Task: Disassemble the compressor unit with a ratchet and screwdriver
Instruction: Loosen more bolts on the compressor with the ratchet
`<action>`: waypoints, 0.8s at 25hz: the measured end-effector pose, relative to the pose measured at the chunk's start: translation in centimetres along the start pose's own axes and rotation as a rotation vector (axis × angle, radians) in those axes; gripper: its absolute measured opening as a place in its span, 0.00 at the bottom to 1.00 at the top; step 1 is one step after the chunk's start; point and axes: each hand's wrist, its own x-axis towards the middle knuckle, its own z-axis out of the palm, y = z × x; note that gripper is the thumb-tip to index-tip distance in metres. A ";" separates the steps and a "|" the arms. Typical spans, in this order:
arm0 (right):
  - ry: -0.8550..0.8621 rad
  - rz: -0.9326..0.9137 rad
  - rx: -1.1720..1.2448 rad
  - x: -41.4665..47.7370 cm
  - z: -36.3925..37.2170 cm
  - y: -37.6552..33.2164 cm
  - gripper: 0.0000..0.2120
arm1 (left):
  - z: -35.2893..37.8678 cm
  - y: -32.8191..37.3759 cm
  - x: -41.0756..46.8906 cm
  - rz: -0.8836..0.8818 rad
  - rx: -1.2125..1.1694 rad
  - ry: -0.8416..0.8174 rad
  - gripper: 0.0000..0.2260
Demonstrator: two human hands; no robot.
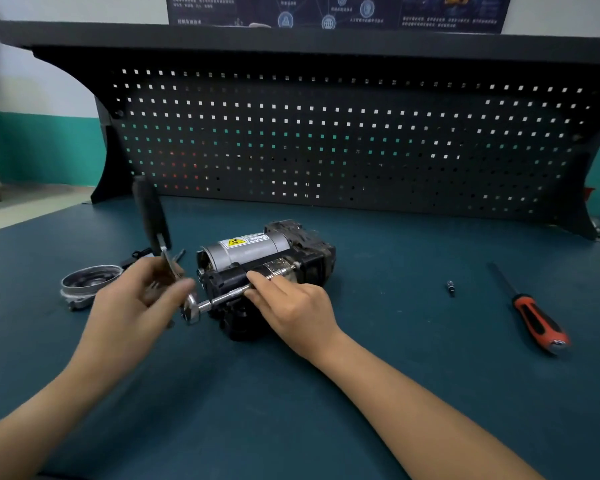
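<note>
**Q:** What is closest to the viewer?

**A:** Two bare forearms reach in from the bottom corners of the frame, over a dark teal workbench mat (291, 393). Both hands meet just below the middle.

**Q:** What is the left hand doing?

**A:** The left hand (142, 303), left of centre, is blurred. Its fingers and thumb curl around the metal shank of a chrome ratchet with a black rubber grip (192, 310). The grip sticks up above the hand and the ratchet's head sits just below the thumb.

**Q:** And the right hand?

**A:** The right hand (293, 308) lies flat. Its fingers (257, 278) are nearly straight across a thin chrome extension bar (222, 299) that runs from the ratchet's head towards the upper right. The index fingertip touches the compressor's black housing. The thumb is hidden.

**Q:** Where is the compressor?

**A:** The compressor unit, a silver cylinder with a yellow warning label on a black body (253, 251), lies on its side at the frame's centre. It is directly beyond the right fingertips and just right of the left hand.

**Q:** What else is on the mat?

**A:** At the left edge of the mat lies a round grey metal end cap (90, 280). At the right, well apart from the hands, lie a small dark driver bit (450, 288) and a screwdriver with a red and black handle (534, 317).

**Q:** And behind everything?

**A:** A black perforated pegboard (326, 140) spans the upper half of the frame. A dark blue poster (326, 12) hangs on the wall along the top edge.
</note>
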 end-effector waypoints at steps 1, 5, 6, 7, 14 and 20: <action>0.004 0.021 0.029 0.0 0.0 -0.1 0.11 | 0.2 -0.4 0.4 -0.172 -0.131 0.023 0.04; 0.000 0.018 0.074 0.1 -0.1 0.1 0.10 | 0.3 -0.5 0.7 -0.167 -0.114 0.000 0.04; -0.001 0.004 0.056 0.2 -0.1 0.2 0.10 | 0.2 -0.2 0.1 -0.002 -0.013 0.000 0.05; 0.000 -0.005 0.040 0.4 -0.2 0.2 0.10 | 0.1 0.0 -0.5 0.228 0.142 -0.009 0.04; 0.022 0.020 0.054 0.2 -0.2 0.2 0.10 | -0.6 -0.3 -0.8 0.266 0.300 -0.029 0.02; 0.010 -0.032 0.088 0.1 -0.3 0.5 0.10 | 0.8 -0.1 1.0 -0.887 -0.692 0.023 0.06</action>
